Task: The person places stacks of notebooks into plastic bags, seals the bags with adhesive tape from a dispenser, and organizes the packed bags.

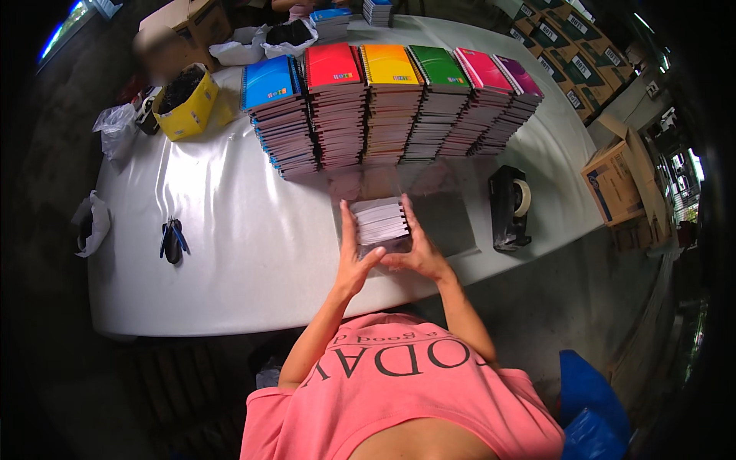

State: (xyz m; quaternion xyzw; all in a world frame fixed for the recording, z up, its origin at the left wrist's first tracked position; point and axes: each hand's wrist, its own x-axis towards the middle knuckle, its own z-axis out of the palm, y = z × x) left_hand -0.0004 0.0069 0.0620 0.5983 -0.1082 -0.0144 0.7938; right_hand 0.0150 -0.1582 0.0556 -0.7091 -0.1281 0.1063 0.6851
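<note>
Holding a small stack (pixel 379 220) of white-edged notebooks near the table's (pixel 230 230) front edge, the left hand (pixel 354 257) presses its open palm to the stack's left side and the right hand (pixel 418 249) its right side (fingers straight, not curled). Behind the stack, toward the far edge, stand five tall piles (pixel 383 107): blue, red, yellow, green, pink. A tape dispenser (pixel 510 207) sits at the right edge, scissors (pixel 172 239) at the left, a yellow box (pixel 185 101) at the far-left corner.
</note>
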